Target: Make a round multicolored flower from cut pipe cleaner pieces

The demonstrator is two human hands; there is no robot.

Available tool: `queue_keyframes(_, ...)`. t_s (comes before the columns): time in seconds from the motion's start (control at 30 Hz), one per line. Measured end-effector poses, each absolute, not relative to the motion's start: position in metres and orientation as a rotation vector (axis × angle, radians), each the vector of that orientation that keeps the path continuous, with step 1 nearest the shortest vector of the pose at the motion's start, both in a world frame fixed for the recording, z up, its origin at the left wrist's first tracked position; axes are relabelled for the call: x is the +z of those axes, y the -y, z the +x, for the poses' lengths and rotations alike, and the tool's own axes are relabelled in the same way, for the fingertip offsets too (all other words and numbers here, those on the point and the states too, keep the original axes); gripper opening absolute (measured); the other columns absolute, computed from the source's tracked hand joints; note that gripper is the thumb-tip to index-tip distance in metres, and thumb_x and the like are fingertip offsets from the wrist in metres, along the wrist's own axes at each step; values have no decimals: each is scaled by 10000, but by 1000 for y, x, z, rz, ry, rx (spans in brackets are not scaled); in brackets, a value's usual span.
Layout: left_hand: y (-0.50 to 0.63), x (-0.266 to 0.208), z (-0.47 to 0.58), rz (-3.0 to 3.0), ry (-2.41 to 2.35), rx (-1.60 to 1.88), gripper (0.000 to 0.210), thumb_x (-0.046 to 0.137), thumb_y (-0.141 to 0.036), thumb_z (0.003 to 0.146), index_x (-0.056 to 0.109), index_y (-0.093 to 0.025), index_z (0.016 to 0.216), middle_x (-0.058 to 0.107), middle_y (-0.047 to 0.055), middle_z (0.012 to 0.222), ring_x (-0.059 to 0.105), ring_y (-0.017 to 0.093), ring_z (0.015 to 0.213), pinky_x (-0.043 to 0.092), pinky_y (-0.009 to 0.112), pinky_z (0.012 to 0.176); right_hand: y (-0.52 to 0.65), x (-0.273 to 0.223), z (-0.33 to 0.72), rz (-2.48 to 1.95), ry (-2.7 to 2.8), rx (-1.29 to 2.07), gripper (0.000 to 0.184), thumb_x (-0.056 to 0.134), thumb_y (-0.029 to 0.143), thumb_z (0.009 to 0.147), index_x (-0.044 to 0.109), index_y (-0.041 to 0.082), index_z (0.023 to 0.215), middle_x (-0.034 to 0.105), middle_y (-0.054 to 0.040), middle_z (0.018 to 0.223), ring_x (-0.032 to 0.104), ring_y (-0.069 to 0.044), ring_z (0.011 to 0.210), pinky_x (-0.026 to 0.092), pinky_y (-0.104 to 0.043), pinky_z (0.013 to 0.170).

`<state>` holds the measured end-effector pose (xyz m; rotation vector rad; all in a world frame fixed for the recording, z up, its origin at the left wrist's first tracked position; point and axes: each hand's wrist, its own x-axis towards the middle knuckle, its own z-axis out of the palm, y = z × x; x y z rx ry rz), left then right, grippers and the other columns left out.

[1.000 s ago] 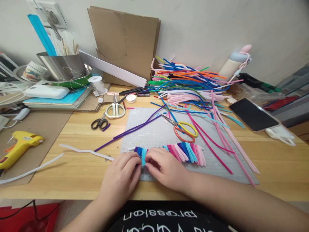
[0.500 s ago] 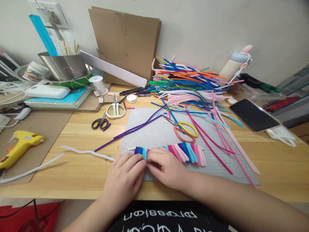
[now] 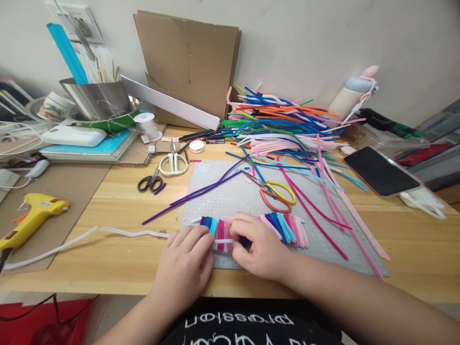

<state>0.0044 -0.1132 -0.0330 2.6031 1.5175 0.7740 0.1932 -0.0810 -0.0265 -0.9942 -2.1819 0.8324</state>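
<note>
On the front of the grey cutting mat (image 3: pixel 219 191) lies a row of folded pipe cleaners (image 3: pixel 287 227) in purple, blue, pink and magenta. My right hand (image 3: pixel 260 247) pinches a white pipe cleaner (image 3: pixel 223 241), which crosses in front of the row. Left of it, my left hand (image 3: pixel 189 256) is closed over the same pipe cleaner, whose tail runs out leftward over the wood. The fingers of both hands hide part of the row. Behind them rest scissors with yellow and orange handles (image 3: pixel 276 194) and long purple pipe cleaners (image 3: pixel 201 191).
A heap of coloured pipe cleaners (image 3: pixel 283 120) fills the back, with a phone (image 3: pixel 381 170) to its right. White-handled scissors (image 3: pixel 173 164) and black scissors (image 3: pixel 150 182) lie left of the mat. A yellow glue gun (image 3: pixel 36 215) rests at far left. Cardboard (image 3: pixel 194 57) leans on the wall.
My right hand has moved right, away from my left hand, drawing the white pipe cleaner along. A stretch of it now shows between the hands, and its left end has slid right.
</note>
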Motion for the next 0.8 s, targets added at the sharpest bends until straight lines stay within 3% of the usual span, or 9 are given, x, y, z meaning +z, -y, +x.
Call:
queue_keyframes(0.2, 111, -34, 4, 2463, -1222, 948, 172, 535, -102, 830, 599, -201, 956, 637, 48, 942, 558, 166, 817, 472, 323, 722, 83, -24, 191, -963, 2315, 812, 119, 506, 94, 734, 495, 188, 805, 564, -27, 875, 502, -163, 814, 386, -317, 759)
queue_keyframes(0.37, 112, -36, 1, 2369, -1254, 1008, 134, 546, -101, 824, 591, -184, 919, 626, 48, 897, 567, 157, 813, 483, 318, 720, 82, -24, 187, -995, 2537, 690, 298, 555, 160, 741, 542, 176, 1039, 556, -66, 1030, 480, -208, 939, 366, -355, 804)
queue_keyframes(0.57, 115, -35, 0, 2319, -1277, 985, 117, 545, -87, 819, 549, -179, 890, 618, 30, 840, 557, 152, 792, 468, 313, 706, 85, -23, 185, -1011, 2651, 573, 257, 599, 243, 729, 584, 176, 977, 542, -80, 1031, 454, -226, 934, 351, -376, 795)
queue_keyframes(0.8, 124, -35, 1, 2387, -1169, 968, 163, 535, -38, 807, 536, -177, 892, 616, 29, 862, 533, 147, 796, 437, 300, 711, 89, -29, 188, -807, 2813, 295, 177, 512, 254, 829, 589, 139, 940, 584, -96, 1000, 467, -235, 900, 387, -374, 746)
